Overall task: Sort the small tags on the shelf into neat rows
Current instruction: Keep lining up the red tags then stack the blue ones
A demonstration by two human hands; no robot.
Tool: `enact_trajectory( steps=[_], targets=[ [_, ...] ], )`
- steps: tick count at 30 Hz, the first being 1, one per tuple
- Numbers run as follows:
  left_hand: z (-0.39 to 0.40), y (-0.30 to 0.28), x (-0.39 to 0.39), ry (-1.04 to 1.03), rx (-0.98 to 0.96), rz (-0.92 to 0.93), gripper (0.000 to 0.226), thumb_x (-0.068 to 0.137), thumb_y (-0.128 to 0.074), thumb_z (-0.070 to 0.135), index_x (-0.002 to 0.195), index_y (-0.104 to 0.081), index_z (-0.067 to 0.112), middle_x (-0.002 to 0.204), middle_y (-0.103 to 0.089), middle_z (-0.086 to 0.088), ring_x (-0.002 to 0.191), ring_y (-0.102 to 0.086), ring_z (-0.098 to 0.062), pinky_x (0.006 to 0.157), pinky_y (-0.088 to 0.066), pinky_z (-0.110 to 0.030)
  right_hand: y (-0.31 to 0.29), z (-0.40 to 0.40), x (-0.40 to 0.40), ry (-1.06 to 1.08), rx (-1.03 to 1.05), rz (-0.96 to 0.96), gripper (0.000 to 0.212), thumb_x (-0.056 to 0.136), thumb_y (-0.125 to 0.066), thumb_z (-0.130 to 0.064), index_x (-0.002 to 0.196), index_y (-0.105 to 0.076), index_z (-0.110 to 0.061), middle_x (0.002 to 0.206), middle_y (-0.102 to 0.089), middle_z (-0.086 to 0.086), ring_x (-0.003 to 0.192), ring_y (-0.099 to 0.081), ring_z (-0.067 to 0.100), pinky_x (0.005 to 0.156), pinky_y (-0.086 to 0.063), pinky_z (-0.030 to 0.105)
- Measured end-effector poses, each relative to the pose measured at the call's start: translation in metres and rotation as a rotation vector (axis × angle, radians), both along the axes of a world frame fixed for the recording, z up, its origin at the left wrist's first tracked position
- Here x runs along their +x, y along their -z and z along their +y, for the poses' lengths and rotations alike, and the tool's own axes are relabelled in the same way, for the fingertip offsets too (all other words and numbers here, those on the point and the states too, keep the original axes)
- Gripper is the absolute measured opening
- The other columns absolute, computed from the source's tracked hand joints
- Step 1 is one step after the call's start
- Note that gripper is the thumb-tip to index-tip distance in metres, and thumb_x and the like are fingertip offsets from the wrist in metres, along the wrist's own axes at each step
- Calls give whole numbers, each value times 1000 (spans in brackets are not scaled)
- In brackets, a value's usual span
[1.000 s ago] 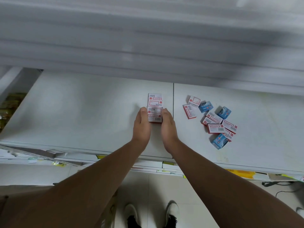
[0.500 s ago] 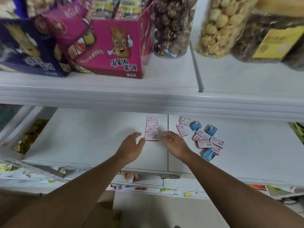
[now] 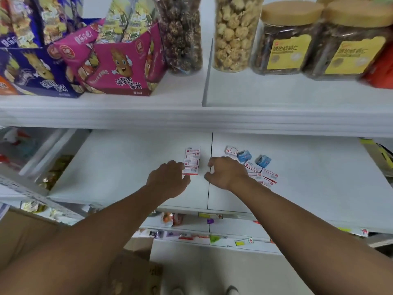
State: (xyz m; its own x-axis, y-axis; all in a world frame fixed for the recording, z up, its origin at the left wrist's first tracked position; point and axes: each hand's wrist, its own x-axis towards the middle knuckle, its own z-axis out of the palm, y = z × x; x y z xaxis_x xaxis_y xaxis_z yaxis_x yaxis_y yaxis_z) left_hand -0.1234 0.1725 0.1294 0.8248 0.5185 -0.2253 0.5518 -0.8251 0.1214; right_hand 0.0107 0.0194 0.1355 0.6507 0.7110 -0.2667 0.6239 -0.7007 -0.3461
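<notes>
Loose tags (image 3: 258, 167) lie just right of right hand (image 3: 228, 172), fingers curled, empty; left hand (image 3: 168, 179) loosely open, touching row (image 3: 192, 160).

Since a second ago both hands have let go of the row of tags (image 3: 192, 160) they were squaring up: the left hand (image 3: 168, 180) has drawn back to its near left corner, fingers curled, while the right hand (image 3: 226, 173) has moved right over the loose pile (image 3: 258, 168).
</notes>
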Motion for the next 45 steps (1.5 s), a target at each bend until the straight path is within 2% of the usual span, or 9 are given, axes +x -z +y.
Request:
enact_trajectory(
  steps=[4, 7, 9, 16, 21, 27, 36, 41, 45],
  targets=[
    [-25, 2, 4, 49, 8, -33, 51, 104, -48, 52, 148, -55, 28, 145, -60, 2, 125, -62, -22, 98, -54, -42, 5, -18, -2, 25, 3, -22, 44, 94, -59, -50, 133, -63, -29, 130, -66, 3, 115, -63, 27, 91, -57, 40],
    [-39, 0, 11, 116, -17, -112, 42, 104, -49, 49, 141, -62, 33, 150, -59, 7, 132, -60, -20, 102, -52, -41, 11, -38, -3, 66, 7, 24, 48, 95, -60, -49, 140, -60, -31, 140, -62, 3, 123, -61, 28, 95, -55, 41],
    [-47, -6, 21, 164, -26, -151, 40, 105, -49, 47, 139, -64, 33, 148, -61, 8, 131, -61, -21, 100, -52, -40, 9, -52, -1, 119, 14, 25, 51, 95, -60, -49, 144, -58, -33, 146, -60, 2, 127, -60, 27, 98, -55, 42],
    [-87, 5, 58, 403, -34, -107, 48, 104, -47, 56, 146, -58, 35, 150, -59, 7, 130, -60, -22, 97, -55, -41, 7, -113, -14, 397, -14, 33, 50, 91, -65, -51, 138, -61, -34, 140, -65, -4, 119, -64, 23, 96, -57, 41],
    [-139, 12, 81, 609, -109, -106, 40, 104, -48, 53, 135, -63, 32, 136, -66, 7, 113, -65, -21, 84, -58, -37, 1, -176, -30, 581, -59, 10, 52, 91, -63, -50, 140, -60, -32, 139, -65, -2, 124, -62, 22, 99, -54, 40],
    [-206, 2, 83, 787, -118, -91, 48, 103, -48, 58, 144, -59, 35, 149, -59, 8, 129, -60, -21, 91, -58, -39, -8, -248, -57, 761, -59, 4, 52, 91, -64, -49, 139, -61, -31, 137, -65, -2, 123, -62, 22, 93, -53, 36],
    [-318, -15, 88, 925, -74, -62, 49, 102, -45, 60, 143, -58, 35, 144, -58, 6, 128, -58, -24, 96, -53, -41, -25, -371, -87, 924, -55, -2, 45, 85, -61, -51, 127, -66, -32, 121, -69, -5, 108, -66, 21, 83, -58, 39],
    [-387, -13, 84, 932, -50, -38, 47, 101, -42, 58, 139, -61, 37, 135, -62, 6, 120, -61, -24, 92, -55, -42, -27, -444, -96, 967, -39, -32, 41, 86, -61, -52, 122, -66, -32, 119, -70, -3, 104, -65, 22, 78, -57, 37],
    [-433, -9, 83, 944, -10, -14, 48, 102, -43, 56, 142, -58, 35, 137, -60, 5, 122, -59, -24, 89, -51, -40, -23, -487, -96, 929, -25, -35, 41, 89, -63, -51, 125, -65, -31, 119, -69, -2, 98, -63, 22, 72, -51, 35]
  ],
)
